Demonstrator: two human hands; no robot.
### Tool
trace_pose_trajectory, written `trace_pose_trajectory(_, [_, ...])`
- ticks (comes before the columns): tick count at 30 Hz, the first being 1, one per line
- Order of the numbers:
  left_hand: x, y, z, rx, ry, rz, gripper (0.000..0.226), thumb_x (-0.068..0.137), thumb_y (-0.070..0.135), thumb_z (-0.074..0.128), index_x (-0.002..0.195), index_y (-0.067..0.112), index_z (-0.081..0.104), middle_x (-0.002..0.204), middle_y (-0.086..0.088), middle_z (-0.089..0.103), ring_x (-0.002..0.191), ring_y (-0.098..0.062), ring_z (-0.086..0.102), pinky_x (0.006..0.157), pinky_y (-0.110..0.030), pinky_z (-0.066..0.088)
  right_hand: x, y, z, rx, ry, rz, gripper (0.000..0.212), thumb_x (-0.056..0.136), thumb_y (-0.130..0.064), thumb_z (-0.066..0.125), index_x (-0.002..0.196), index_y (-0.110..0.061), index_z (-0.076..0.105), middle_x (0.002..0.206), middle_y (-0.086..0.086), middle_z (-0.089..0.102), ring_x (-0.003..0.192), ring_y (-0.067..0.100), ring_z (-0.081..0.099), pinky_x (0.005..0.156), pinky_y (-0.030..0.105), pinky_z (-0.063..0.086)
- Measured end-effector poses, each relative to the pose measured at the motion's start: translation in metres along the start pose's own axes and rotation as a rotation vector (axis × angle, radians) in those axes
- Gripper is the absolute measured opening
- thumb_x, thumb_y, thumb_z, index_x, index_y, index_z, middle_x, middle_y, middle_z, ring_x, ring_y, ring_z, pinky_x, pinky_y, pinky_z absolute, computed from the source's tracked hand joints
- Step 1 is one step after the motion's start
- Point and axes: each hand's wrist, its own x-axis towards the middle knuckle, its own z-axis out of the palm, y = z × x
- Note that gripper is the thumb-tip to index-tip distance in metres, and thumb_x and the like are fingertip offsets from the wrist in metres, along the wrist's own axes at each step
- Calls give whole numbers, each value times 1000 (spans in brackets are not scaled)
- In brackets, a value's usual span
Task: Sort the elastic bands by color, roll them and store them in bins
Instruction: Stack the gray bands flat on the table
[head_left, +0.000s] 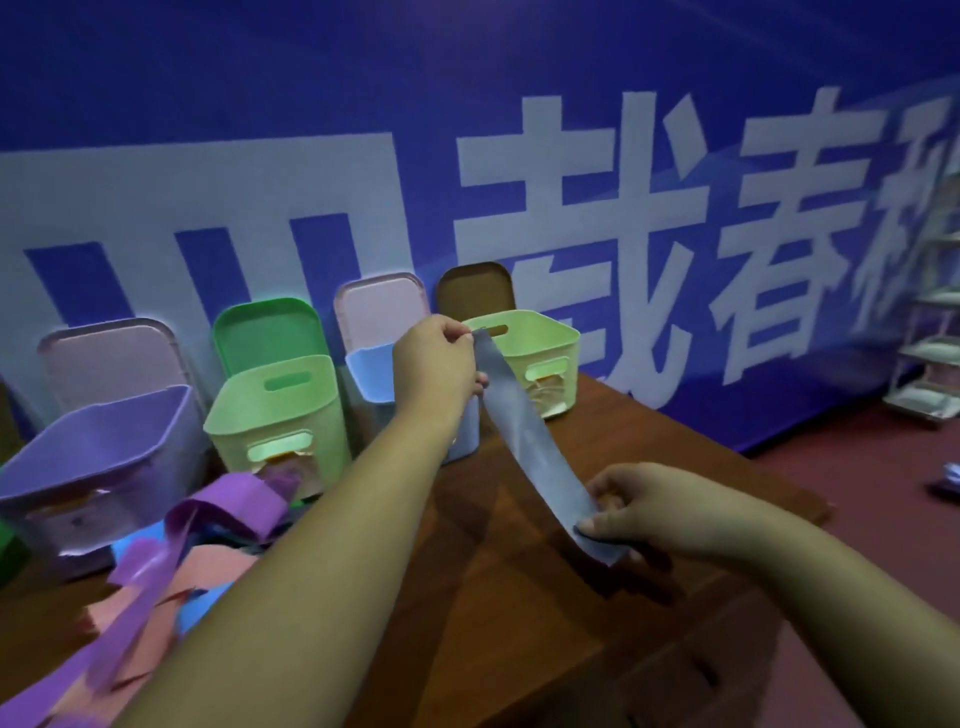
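This looks like an event or exhibition hall rather than a home: a huge blue printed banner with white Chinese characters (597, 218) covers the back wall, dark red floor (857, 483) spreads beside the brown wooden table (519, 597), and a pale metal shelving rack (930, 332) stands at the right.

Large white Chinese characters run across the blue banner (519, 78) behind the bins. Two can be read: 载 (582, 244) and, just to its right, 春 (810, 239). The shapes left of 载 and the character at the right edge are cut off or blurred. The bins carry no readable labels.
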Motion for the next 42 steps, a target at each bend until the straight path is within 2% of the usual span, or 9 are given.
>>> trace_pose_trajectory(5, [-15,-21,60,40,-75,-24,12,102,11,55,97,20,61,91,-4,69,54,-19,75,64,-48,67,-1,38,-20,-42,75,80,70,88,-47,87,146,-28,54,84,2,77,63,9,70,57,23,50])
trace_pose_trajectory(9, [-25,-44,102,74,-146,-59,16,101,8,55,91,19,48,83,-6,66,56,-21,75,65,-53,65,6,65,-33,-60,68,105,77,86,-43,90,150,-24,51,77,0,76,59,13,71,56,32,56])
trace_pose_trajectory(12, [-28,-67,127,136,-186,-66,18,98,9,54,88,24,50,83,-3,68,67,-22,76,71,-52,65,15,76,-39,-97,78,151,78,84,-46,91,150,-28,52,99,1,77,72,21,77,61,39,63])
trace_pose_trajectory(18, [-39,-93,145,345,-293,7,25,94,5,57,114,17,68,124,-8,58,99,-24,57,86,-31,46,24,77,-45,-214,-33,206,71,91,-42,86,151,-31,51,115,-12,64,78,14,75,54,24,57])
trace_pose_trajectory(23, [-40,-99,144,358,-343,61,34,97,9,57,129,12,65,136,-6,51,102,-18,57,89,-25,42,38,74,-44,-405,53,194,46,91,-68,72,112,-27,72,110,-4,71,94,18,69,85,39,63])
trace_pose_trajectory(27, [-43,-104,141,411,-374,109,31,97,14,60,127,14,66,134,-4,54,109,-21,57,88,-29,45,60,77,-28,-405,248,142,48,100,-60,62,87,-15,65,82,4,62,71,20,57,62,35,47])
trace_pose_trajectory(32, [-43,-111,136,542,-466,135,32,101,27,58,129,17,71,136,-3,59,128,-24,53,109,-41,48,67,93,-10,-341,332,62,33,100,-51,64,83,-25,53,92,-3,56,76,15,54,62,33,38])
trace_pose_trajectory(38, [-44,-96,121,370,-465,-33,29,100,25,57,120,28,77,119,13,63,103,-11,60,88,-31,52,69,95,-7,-314,356,75,31,99,-54,66,89,-26,57,96,-4,57,82,14,58,66,32,43])
trace_pose_trajectory(42, [-43,-75,87,171,-525,-226,21,99,25,62,110,28,79,109,1,74,83,-11,62,72,-28,49,65,83,-3,-338,437,99,28,99,-49,68,89,-25,57,99,-3,55,82,15,57,71,35,51])
